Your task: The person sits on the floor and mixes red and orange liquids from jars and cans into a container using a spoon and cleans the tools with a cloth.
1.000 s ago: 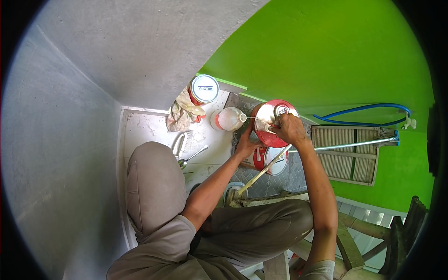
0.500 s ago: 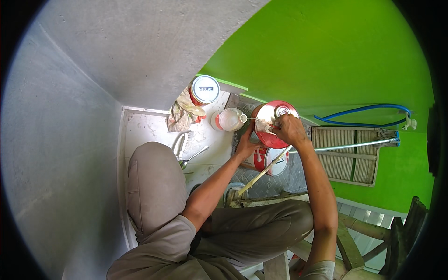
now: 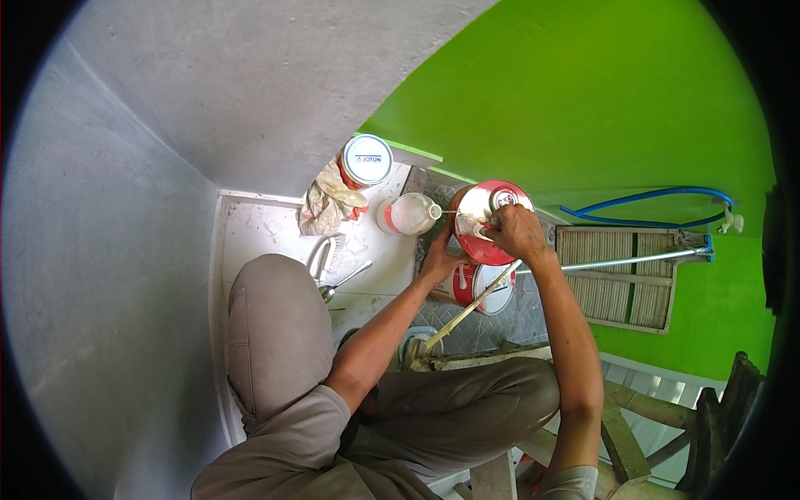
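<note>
My left hand (image 3: 442, 260) is wrapped round the lower side of a red metal can (image 3: 475, 242) with a shiny top, and holds it. The fingers of my right hand (image 3: 518, 232) are closed at the top of the same can; what exactly they grip there is partly hidden. Left of the can stands a clear plastic bottle (image 3: 408, 214) with a reddish band. A thin pale line runs between the can's edge and the bottle's mouth; I cannot tell whether it is liquid. Just below the red can is a red and white paint tin (image 3: 493, 292) with a white lid.
Another white-lidded tin (image 3: 367, 160) and a stained cloth (image 3: 323, 207) lie by the grey wall. A brush (image 3: 330, 257) and a spoon (image 3: 343, 282) rest near my knee. A wooden stick (image 3: 467, 315), metal pole (image 3: 621, 260), slatted panel (image 3: 615, 279) and blue hose (image 3: 650, 193) occupy the right.
</note>
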A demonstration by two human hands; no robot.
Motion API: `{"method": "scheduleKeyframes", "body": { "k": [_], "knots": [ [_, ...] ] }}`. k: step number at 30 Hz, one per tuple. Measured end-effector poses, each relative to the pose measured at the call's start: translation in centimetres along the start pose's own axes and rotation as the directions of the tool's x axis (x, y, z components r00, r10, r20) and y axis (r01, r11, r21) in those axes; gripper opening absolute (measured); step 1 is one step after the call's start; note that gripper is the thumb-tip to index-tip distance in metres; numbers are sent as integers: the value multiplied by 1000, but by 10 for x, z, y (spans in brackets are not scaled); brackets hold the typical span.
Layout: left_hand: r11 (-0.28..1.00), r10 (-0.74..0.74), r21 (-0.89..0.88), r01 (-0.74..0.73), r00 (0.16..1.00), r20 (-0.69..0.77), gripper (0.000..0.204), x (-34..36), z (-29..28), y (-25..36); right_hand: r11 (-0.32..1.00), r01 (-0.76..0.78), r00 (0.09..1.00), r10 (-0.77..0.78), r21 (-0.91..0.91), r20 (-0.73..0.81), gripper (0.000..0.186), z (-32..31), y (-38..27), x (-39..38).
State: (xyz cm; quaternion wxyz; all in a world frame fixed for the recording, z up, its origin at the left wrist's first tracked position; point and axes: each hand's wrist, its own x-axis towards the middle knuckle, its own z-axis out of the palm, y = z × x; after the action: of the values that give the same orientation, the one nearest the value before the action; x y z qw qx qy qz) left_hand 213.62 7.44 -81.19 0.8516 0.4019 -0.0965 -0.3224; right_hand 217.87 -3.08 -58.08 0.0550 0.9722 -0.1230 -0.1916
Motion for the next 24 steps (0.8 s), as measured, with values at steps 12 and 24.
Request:
{"method": "scheduleKeyframes", "body": {
  "k": [12,24],
  "knots": [
    [999,-31,12,30,999,10,138,-1,0,2,1000,9,1000,-9,2,1,27,0,-1,-1],
    [998,-58,-20,58,998,23,138,-2,-1,3,1000,1,1000,-1,3,15,26,2,1,1]
  ]
}}
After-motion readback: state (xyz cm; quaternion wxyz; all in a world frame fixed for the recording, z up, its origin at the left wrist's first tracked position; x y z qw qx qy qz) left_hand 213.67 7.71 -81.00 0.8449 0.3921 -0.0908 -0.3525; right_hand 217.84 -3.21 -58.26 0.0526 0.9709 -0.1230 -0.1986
